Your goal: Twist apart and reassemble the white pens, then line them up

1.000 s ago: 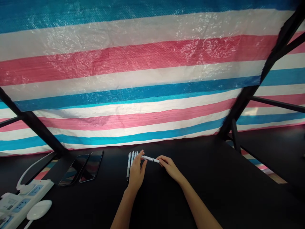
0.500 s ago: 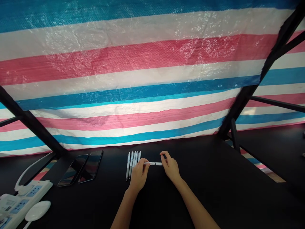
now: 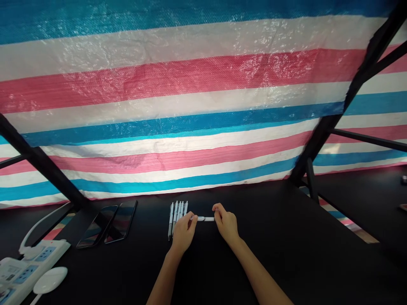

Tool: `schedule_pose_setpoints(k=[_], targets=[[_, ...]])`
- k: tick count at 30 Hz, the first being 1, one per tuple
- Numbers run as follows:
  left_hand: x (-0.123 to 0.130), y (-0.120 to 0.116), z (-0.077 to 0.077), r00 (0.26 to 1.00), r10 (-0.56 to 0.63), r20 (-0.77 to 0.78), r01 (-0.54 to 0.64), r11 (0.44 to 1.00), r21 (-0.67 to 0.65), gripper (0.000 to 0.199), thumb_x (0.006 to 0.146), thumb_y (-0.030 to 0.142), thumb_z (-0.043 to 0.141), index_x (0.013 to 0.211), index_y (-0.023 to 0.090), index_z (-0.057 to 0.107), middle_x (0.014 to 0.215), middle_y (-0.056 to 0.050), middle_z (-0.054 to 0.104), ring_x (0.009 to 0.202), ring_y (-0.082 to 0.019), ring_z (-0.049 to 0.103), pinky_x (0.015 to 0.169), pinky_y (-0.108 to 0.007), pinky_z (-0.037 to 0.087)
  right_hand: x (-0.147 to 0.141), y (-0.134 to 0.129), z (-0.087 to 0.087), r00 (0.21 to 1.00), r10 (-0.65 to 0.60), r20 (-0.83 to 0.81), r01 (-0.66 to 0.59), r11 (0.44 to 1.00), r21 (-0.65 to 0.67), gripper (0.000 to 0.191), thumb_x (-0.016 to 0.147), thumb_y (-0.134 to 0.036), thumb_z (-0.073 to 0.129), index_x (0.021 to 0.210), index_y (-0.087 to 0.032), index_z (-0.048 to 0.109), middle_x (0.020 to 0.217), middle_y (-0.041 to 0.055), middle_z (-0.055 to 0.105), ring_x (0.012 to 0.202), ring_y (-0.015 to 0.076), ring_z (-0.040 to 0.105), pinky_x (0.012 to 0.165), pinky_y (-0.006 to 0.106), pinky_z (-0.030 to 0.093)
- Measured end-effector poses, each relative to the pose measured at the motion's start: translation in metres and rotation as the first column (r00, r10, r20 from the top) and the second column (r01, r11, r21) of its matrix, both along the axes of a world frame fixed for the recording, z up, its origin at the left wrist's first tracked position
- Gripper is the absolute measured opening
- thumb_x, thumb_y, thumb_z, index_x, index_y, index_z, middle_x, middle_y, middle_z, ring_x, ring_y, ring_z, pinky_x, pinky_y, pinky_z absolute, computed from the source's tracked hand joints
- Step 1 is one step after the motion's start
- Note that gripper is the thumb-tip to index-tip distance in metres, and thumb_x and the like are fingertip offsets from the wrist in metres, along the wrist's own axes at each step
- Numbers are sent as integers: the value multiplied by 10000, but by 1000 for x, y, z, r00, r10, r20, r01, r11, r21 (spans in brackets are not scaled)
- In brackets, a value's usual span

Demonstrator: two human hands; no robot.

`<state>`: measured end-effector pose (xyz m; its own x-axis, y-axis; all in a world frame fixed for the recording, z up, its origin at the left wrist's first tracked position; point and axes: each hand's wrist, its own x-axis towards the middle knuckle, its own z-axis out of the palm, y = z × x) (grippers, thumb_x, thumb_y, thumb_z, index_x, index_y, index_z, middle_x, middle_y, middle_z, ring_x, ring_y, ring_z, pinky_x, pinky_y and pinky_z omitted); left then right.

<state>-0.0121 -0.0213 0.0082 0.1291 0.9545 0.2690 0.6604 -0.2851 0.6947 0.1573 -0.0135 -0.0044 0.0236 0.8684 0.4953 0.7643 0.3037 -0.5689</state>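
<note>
A white pen [image 3: 208, 219] lies level between my two hands, just above or on the black table; I cannot tell which. Its left end is pinched between the thumb and fingers of my left hand [image 3: 183, 235]. My right hand [image 3: 228, 224] has its fingers curled and closed around the pen's right end, which they hide. Beside my left hand is a row of several white pens with grey grips [image 3: 171, 216], set side by side with their clip ends away from me. My left hand partly covers that row.
Two dark phones [image 3: 121, 222] lie left of the pens. A white power strip [image 3: 41, 258] with a cable and a white rounded device [image 3: 51, 279] occupy the near left. Black frame bars [image 3: 321, 135] rise on both sides before a striped plastic sheet [image 3: 178, 127].
My right fingers have closed in on the pen's right end. My left hand has shifted slightly left with the pen. The row of pens and the phones stay put.
</note>
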Motion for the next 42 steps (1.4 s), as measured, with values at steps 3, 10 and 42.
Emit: schedule_pose_setpoints(k=[3, 10, 42], targets=[[-1, 2, -2, 1000, 1, 32, 0, 999, -35, 351, 867, 427, 327, 600, 202, 368, 512, 57, 349, 501, -112, 389, 536, -245, 260, 0, -1, 0, 1000, 8, 11, -9, 998, 68, 288, 848, -183, 284, 779, -187, 564, 408, -61, 377, 344, 111, 424, 436, 207, 231], [-2, 7, -5, 991, -1, 134, 11, 997, -76, 398, 825, 465, 356, 532, 204, 285, 506, 54, 290, 492, -105, 346, 514, -248, 246, 0, -1, -2, 998, 53, 44, -61, 978, 198, 276, 826, -138, 302, 711, -182, 549, 412, -58, 380, 343, 95, 397, 437, 208, 224], [-1, -7, 7, 997, 29, -75, -18, 988, 151, 277, 908, 368, 315, 802, 215, 521, 723, -7, 566, 608, -147, 524, 583, -260, 364, 4, 13, -4, 808, 159, -567, -338, 914, -226, 140, 623, -184, 347, 512, -192, 432, 451, -51, 336, 423, 93, 311, 417, 198, 211]])
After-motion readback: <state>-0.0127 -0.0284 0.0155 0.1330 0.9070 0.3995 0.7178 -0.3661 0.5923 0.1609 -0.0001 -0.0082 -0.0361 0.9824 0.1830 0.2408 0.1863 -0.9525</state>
